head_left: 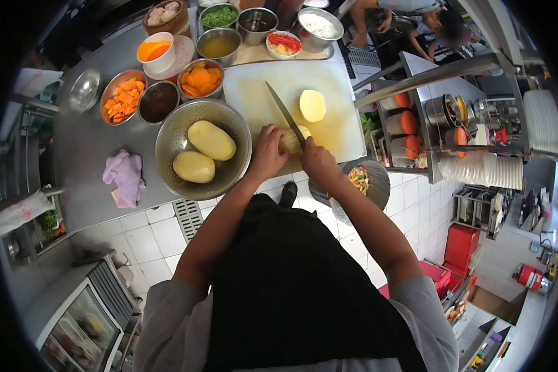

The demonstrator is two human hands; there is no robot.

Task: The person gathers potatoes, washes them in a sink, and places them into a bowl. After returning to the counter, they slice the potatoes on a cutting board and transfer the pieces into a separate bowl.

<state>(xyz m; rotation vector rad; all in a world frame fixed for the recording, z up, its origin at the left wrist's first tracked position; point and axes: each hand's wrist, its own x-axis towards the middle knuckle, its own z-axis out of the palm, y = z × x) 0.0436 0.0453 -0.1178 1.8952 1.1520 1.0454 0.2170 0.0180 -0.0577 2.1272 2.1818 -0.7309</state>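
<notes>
Well, pointed metal knife [283,108] against potato [289,142]

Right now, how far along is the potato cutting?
Looks done: the cut potato piece lies flat on the board, showing a broad, smooth face.
In hand: left hand steadies a potato under the blade, with what look like slice lines; right hand grips the knife.
Likely left: that loose piece, plus two whole potatoes in the colander.
</notes>
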